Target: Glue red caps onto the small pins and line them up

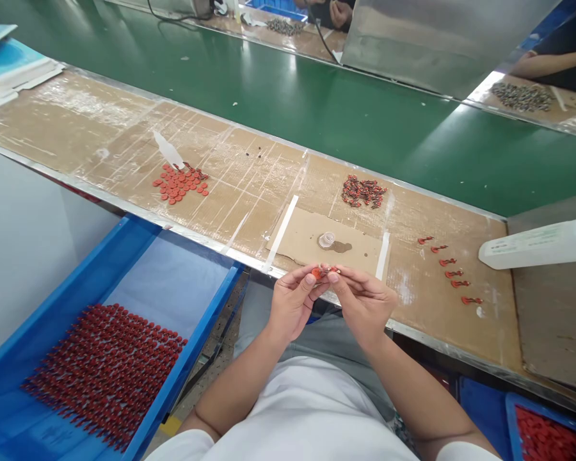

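In front of my chest, at the table's near edge, my two hands meet fingertip to fingertip. My left hand (pixel 292 301) pinches a small red disc (pixel 316 273). Pinched in my right hand (pixel 367 304) is a small red-and-dark figure (pixel 335 269), its end against the disc; whether the two are joined I cannot tell. Just beyond my fingers, a small clear cup (pixel 326 240) stands on a taped cardboard sheet (pixel 292 242), beside a dark wet stain. Farther back lies a pile of red-and-dark figures (pixel 362 192).
Red discs (pixel 175 186) lie left beside a white pointed strip (pixel 169 150). Several figures on discs (pixel 454 273) form a row at right, near a white bottle (pixel 537 243). A blue tray (pixel 173 256) holds rows of red pieces. Beyond runs a green belt (pixel 269 96); other people's hands (pixel 340 13) work across it.
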A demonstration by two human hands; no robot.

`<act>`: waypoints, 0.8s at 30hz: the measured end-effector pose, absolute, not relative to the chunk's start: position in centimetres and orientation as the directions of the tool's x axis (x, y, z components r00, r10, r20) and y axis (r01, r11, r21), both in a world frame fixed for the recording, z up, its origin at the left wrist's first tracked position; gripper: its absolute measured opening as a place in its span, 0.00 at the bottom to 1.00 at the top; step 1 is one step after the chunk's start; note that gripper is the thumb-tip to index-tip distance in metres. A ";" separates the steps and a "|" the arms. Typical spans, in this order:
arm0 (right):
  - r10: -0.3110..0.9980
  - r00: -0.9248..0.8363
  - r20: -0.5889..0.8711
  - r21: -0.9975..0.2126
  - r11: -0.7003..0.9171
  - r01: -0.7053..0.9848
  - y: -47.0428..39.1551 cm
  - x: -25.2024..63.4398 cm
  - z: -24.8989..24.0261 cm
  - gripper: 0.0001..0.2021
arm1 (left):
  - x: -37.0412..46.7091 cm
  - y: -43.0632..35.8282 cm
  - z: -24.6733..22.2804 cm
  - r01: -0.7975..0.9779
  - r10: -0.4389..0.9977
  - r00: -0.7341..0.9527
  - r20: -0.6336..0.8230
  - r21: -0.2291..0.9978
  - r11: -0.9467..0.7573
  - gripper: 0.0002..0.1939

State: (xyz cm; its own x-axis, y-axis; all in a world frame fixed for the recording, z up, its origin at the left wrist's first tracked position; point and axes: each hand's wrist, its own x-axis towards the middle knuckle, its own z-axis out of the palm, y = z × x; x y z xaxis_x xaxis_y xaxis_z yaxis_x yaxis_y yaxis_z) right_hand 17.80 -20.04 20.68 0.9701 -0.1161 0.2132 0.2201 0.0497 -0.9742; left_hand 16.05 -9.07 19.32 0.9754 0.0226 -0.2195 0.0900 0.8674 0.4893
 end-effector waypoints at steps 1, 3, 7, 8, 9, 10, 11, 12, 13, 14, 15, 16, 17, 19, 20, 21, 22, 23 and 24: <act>-0.117 0.971 0.211 -0.975 0.047 0.217 -20.0 17.7 20.7 0.10 | 16.0 -9.0 19.3 0.091 0.023 0.975 -0.223 0.488 0.868 0.08; -0.115 0.973 0.201 -0.977 0.045 0.207 -19.9 17.7 20.6 0.11 | 16.0 -9.0 19.3 0.090 0.029 0.972 -0.231 0.487 0.868 0.07; -0.110 0.974 0.197 -0.978 0.041 0.202 -19.8 17.6 20.7 0.11 | 15.9 -8.9 19.3 0.089 0.037 0.970 -0.242 0.490 0.867 0.07; -0.110 0.974 0.197 -0.979 0.037 0.202 -19.7 17.6 20.7 0.11 | 15.8 -8.9 19.3 0.089 0.037 0.969 -0.242 0.490 0.867 0.07; -0.111 0.974 0.195 -0.979 0.032 0.200 -19.7 17.5 20.7 0.11 | 15.8 -8.9 19.3 0.089 0.038 0.969 -0.243 0.490 0.867 0.07; -0.113 0.974 0.195 -0.980 0.026 0.199 -19.7 17.5 20.6 0.11 | 15.8 -8.8 19.2 0.088 0.039 0.969 -0.243 0.490 0.867 0.07; -0.116 0.974 0.196 -0.980 0.020 0.200 -19.7 17.5 20.6 0.11 | 15.8 -8.8 19.2 0.088 0.039 0.969 -0.244 0.490 0.867 0.07; -0.117 0.973 0.198 -0.979 0.014 0.201 -19.7 17.5 20.6 0.11 | 15.8 -8.8 19.2 0.088 0.040 0.969 -0.245 0.490 0.867 0.07; -0.115 0.973 0.202 -0.979 0.008 0.204 -19.7 17.5 20.5 0.11 | 15.8 -8.8 19.2 0.089 0.039 0.969 -0.246 0.489 0.868 0.07; -0.113 0.972 0.207 -0.978 0.002 0.209 -19.7 17.4 20.5 0.11 | 15.8 -8.8 19.1 0.088 0.040 0.969 -0.246 0.488 0.868 0.07; -0.110 0.970 0.217 -0.976 -0.007 0.217 -19.7 17.4 20.4 0.11 | 15.7 -8.7 19.1 0.086 0.042 0.969 -0.245 0.488 0.868 0.07; -0.106 0.967 0.230 -0.973 -0.020 0.229 -19.7 17.4 20.4 0.11 | 15.7 -8.7 19.1 0.084 0.043 0.969 -0.244 0.489 0.868 0.07; -0.102 0.964 0.245 -0.969 -0.036 0.243 -19.7 17.3 20.3 0.11 | 15.7 -8.7 19.0 0.082 0.046 0.969 -0.244 0.489 0.868 0.07; -0.090 0.956 0.280 -0.959 -0.066 0.275 -19.6 17.3 20.3 0.12 | 15.7 -8.6 18.9 0.075 0.053 0.969 -0.242 0.491 0.868 0.07; -0.081 0.952 0.295 -0.954 -0.076 0.289 -19.6 17.3 20.3 0.13 | 15.7 -8.6 18.9 0.072 0.057 0.969 -0.242 0.492 0.868 0.07; -0.074 0.948 0.308 -0.950 -0.082 0.302 -19.6 17.2 20.2 0.13 | 15.7 -8.6 18.8 0.070 0.060 0.968 -0.243 0.493 0.867 0.07; -0.071 0.945 0.319 -0.946 -0.084 0.313 -19.6 17.2 20.2 0.13 | 15.6 -8.6 18.8 0.068 0.063 0.968 -0.242 0.496 0.866 0.08; -0.072 0.942 0.328 -0.943 -0.086 0.321 -19.5 17.2 20.2 0.13 | 15.6 -8.6 18.8 0.066 0.065 0.968 -0.242 0.499 0.864 0.07; -0.076 0.939 0.334 -0.941 -0.089 0.327 -19.5 17.2 20.2 0.13 | 15.6 -8.6 18.7 0.066 0.067 0.968 -0.242 0.503 0.862 0.07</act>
